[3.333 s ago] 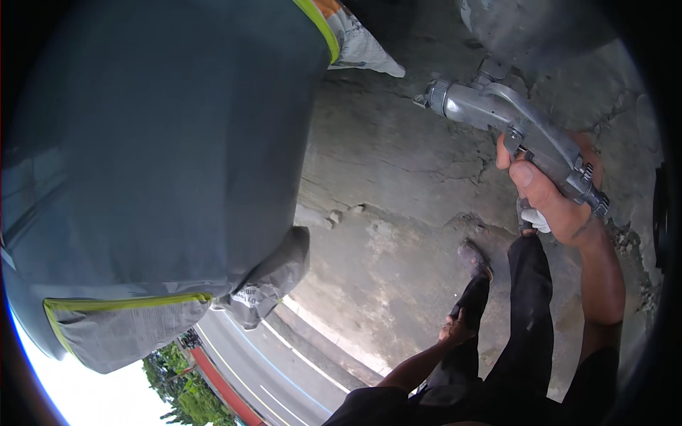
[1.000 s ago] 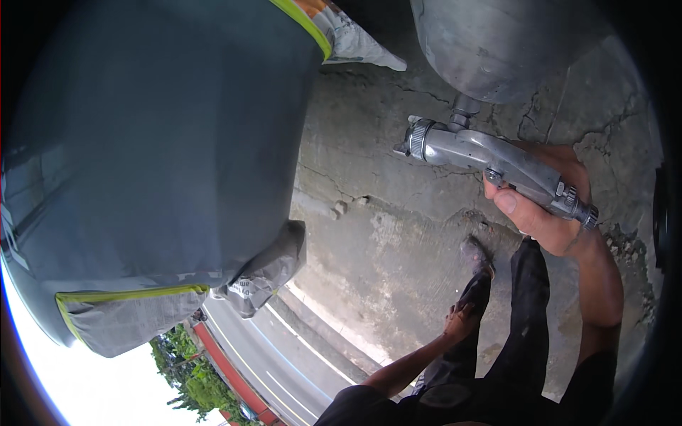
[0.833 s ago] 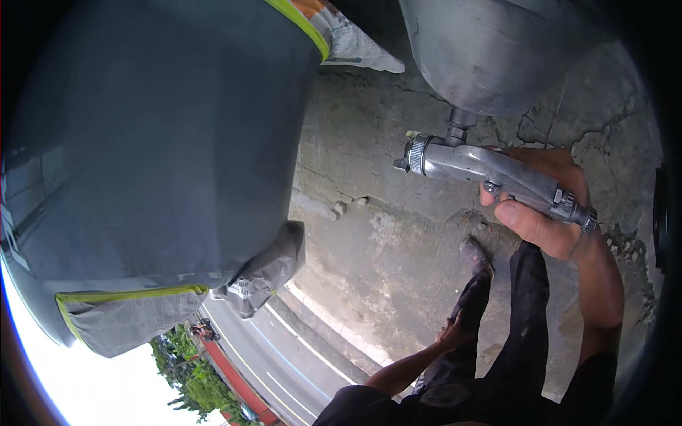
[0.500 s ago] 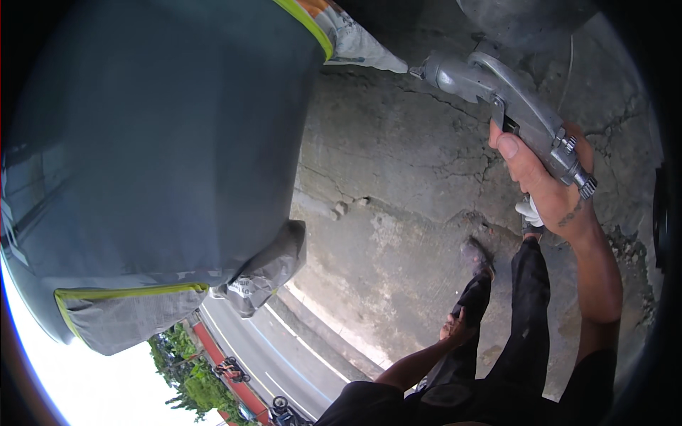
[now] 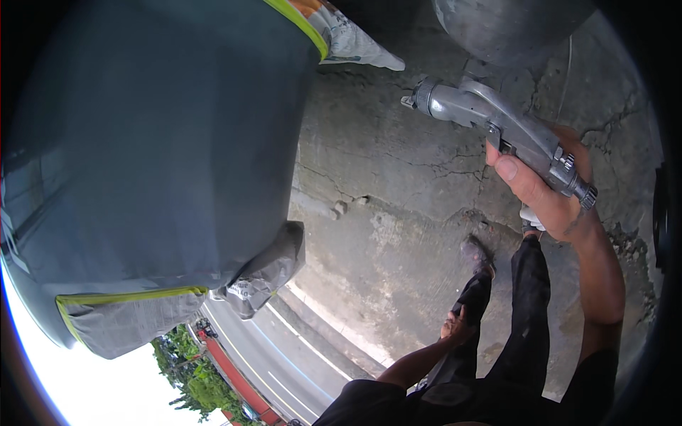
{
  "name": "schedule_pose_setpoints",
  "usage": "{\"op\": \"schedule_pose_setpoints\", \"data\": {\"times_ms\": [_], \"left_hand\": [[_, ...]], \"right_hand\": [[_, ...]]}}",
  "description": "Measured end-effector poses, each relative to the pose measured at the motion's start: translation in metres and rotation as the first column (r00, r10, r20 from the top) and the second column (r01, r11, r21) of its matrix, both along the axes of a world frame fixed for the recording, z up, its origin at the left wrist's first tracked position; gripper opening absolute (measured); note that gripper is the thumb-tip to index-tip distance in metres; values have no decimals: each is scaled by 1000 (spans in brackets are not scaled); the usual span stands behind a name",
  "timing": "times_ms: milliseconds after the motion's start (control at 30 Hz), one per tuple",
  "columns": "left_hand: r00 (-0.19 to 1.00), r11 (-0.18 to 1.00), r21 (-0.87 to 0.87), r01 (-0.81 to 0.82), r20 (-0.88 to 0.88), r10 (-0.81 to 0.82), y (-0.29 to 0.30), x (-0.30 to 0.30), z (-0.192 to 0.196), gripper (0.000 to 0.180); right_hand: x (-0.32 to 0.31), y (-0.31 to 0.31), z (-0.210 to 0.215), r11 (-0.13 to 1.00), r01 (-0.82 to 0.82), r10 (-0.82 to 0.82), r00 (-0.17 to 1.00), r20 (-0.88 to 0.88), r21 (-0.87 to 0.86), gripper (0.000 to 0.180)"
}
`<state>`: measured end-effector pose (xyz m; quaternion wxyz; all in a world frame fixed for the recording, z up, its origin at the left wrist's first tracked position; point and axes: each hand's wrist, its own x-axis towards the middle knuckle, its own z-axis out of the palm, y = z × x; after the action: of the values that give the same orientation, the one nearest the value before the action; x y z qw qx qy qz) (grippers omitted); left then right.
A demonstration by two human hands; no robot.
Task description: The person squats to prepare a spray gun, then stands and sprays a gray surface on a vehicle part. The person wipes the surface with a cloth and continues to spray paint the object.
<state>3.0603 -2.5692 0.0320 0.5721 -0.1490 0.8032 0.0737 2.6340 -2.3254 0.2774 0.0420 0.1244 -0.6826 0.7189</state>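
My right hand [image 5: 543, 188] is wrapped around the handle of a metal spray gun [image 5: 476, 110], its fingers by the trigger. The gun's nozzle points left, toward a dark grey vehicle panel [image 5: 163, 135], with a gap between them. Above the gun hangs its rounded metal cup [image 5: 508, 28], cut off by the picture's upper rim. My left hand [image 5: 456, 323] rests low on my dark trouser leg, fingers apart and holding no tool.
Paper masking [image 5: 135, 319] edged with yellow-green tape covers parts of the vehicle. More wrapping [image 5: 259, 277] hangs at its lower corner. Cracked concrete [image 5: 398, 234] with small stones lies underfoot. Beyond a kerb runs a road [image 5: 266, 355] with a red wall [image 5: 231, 369] and greenery.
The spray gun has shifted slightly down, and more of its cup shows. Its nozzle has come away from the wrapped tip in the picture. Motorcycles on the road have moved. My left hand stays put.
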Motion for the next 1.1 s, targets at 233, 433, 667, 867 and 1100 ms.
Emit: {"op": "schedule_pose_setpoints", "data": {"times_ms": [233,433,667,867,1100], "left_hand": [[999,1000,-2,4,-34,-4,2,0,-3,82],[1000,1000,-8,13,-19,-13,1,3,-5,83],[697,914,406,-10,-652,298,31,-48,-26,46],[368,106,994,-20,-91,925,120,-313,186,35],[450,-26,998,64,-5,893,125,-348,230,29]], "right_hand": [[4,10,-2,997,-69,70,996,-47,16,37],[9,21,-2,968,-248,246,968,-54,-25,43],[7,12,29,997,-61,61,998,-7,44,36],[8,11,32,997,-72,71,996,45,13,34],[4,1,53,999,0,2,1000,31,-47,32]]}}
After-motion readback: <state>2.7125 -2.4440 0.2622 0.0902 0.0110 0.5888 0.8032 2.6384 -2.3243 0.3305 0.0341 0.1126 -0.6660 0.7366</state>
